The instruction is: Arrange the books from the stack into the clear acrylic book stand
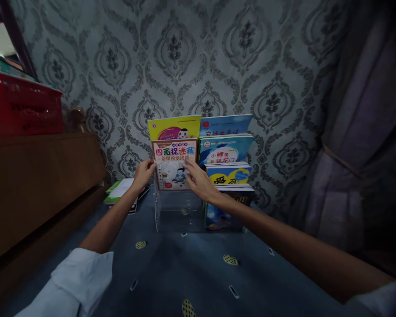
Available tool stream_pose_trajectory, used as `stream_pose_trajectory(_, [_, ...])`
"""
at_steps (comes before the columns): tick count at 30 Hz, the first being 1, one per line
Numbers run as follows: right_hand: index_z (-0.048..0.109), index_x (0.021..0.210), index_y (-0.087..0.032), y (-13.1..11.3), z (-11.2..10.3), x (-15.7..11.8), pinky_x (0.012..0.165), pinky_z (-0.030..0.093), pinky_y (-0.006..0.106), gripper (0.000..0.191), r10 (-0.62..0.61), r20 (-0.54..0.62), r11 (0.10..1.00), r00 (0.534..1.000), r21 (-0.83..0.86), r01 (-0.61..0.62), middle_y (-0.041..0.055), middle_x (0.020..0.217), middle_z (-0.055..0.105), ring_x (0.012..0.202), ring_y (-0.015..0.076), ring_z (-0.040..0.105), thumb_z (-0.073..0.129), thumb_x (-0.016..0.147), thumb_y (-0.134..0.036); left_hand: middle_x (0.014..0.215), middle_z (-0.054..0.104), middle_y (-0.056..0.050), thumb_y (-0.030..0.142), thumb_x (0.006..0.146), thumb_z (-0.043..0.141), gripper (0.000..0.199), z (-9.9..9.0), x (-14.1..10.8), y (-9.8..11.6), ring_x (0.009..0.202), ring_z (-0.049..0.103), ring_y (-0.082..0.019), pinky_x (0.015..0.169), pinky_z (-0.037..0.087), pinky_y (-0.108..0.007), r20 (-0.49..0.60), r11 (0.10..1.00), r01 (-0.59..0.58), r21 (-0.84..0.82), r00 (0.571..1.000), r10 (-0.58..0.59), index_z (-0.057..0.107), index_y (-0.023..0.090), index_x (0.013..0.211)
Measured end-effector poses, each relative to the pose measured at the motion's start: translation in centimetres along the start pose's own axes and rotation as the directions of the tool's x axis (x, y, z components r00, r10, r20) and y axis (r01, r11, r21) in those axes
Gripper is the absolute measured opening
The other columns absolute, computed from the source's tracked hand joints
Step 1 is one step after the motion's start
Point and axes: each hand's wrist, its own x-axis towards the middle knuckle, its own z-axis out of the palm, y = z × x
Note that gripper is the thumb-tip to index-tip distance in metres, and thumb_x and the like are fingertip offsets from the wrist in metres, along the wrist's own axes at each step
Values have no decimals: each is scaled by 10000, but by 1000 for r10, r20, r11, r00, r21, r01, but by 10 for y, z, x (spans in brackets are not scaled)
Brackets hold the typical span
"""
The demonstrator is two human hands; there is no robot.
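Observation:
A clear stepped rack (pixel 180 215) stands on the dark blue patterned cloth. In its left column a brown-edged picture book (pixel 170 174) sits in front of a yellow book (pixel 158 127). My left hand (pixel 143 174) is closed at the left edge of the picture book, fingers bent. My right hand (pixel 199 180) lies over its right part, fingers spread against the cover. The right column holds blue books (pixel 226 125), a yellow-and-blue book (pixel 246 175) and a dark blue book (pixel 224 220) at the bottom. Below the picture book, the clear front tier shows no book.
A small pile of books (pixel 120 189) lies to the left of the rack. Farther left, a red basket (pixel 26 105) rests on a brown wooden cabinet (pixel 46 176). A patterned wall is behind, with a tied curtain (pixel 339 176) at the right.

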Motion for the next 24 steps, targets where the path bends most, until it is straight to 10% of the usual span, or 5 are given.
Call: stream_pose_trajectory(24, [631,1322,-199,13,9,-11,1163,415,537,469,66,13,998,998,0,-66,132,1481,556,1393,285,501,480,880,-150,762,649,-24,308,865,521,166,5,1,-1,749,593,-186,696,459,-279,8,998,40,48,999,-40,611,179,811])
